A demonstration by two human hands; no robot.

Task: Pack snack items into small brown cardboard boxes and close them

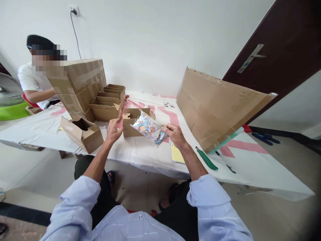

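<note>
In the head view, my right hand pinches the right end of a plump printed pouch with cartoon figures on it. The pouch is tilted in front of an open cardboard box and hides part of it. Just left of that box is my left hand, fingers stretched out and nothing in them; whether it touches the box I cannot tell. Another small open box lies tilted at the table's front edge, left of my left hand.
Several open boxes stand in a row beside stacked taped cartons. A co-worker sits behind the stack. A large cardboard sheet leans at right. A yellow sheet, a green-handled tool and a thin dark tool lie nearby.
</note>
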